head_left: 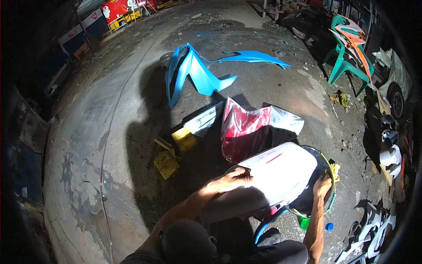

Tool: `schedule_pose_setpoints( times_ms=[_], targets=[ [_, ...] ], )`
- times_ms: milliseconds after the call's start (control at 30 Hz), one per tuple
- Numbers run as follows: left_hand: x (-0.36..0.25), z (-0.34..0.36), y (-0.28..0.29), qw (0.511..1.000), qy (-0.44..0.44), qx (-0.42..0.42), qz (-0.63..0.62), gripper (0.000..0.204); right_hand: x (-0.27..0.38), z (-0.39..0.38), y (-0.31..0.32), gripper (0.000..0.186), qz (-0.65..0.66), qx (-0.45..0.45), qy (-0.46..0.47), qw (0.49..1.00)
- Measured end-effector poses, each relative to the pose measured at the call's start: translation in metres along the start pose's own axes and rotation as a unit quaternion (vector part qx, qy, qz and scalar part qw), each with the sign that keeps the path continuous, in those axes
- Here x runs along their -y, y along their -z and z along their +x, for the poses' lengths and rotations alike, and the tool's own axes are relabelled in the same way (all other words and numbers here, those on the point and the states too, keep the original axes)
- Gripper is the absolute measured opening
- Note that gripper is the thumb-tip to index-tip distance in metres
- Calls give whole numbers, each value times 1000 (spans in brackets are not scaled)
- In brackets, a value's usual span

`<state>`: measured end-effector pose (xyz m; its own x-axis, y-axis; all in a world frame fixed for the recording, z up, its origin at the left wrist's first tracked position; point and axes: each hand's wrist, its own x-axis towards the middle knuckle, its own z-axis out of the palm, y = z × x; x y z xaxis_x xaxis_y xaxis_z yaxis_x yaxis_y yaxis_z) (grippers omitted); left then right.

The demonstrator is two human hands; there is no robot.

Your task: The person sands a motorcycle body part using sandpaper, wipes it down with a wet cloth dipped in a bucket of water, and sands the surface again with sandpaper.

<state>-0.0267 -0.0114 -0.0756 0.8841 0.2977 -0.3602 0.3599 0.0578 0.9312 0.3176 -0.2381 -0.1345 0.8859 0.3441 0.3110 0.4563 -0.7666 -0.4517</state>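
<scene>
A white motorcycle body panel (285,165) with a small red streak lies across in front of me, its near side in shadow. My left hand (232,179) has its fingers bent at the panel's left edge and grips it. On the right is a black basin (314,204) with a yellow and green strip round its rim; the panel covers part of it. Over this basin, close to its right side, my right hand (323,187) has closed fingers; what they hold, if anything, is hidden. A yellow spongy lump (335,171) sits at the rim beside that hand.
Beyond the panel stands a red and white panel (246,127). Farther off lie blue fairings (198,75). Yellow pieces (167,163) rest at left. A green chair (345,66) bears an orange and white fairing (358,48). A blue cap (329,227) and white parts (369,233) lie at right.
</scene>
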Motion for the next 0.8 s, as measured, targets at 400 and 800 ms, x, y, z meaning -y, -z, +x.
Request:
schedule_pose_setpoints(
  times_ms=[400, 800],
  targets=[
    [-19, -4, -7, 974, 27, -133, -183, 61, 0, 5, -18, 27, 159, -97, -30, 982],
    [-9, -6, -5, 982, -13, -175, -63, 73, 11, -5, 16, 21, 102, -43, -44, 993]
  ],
)
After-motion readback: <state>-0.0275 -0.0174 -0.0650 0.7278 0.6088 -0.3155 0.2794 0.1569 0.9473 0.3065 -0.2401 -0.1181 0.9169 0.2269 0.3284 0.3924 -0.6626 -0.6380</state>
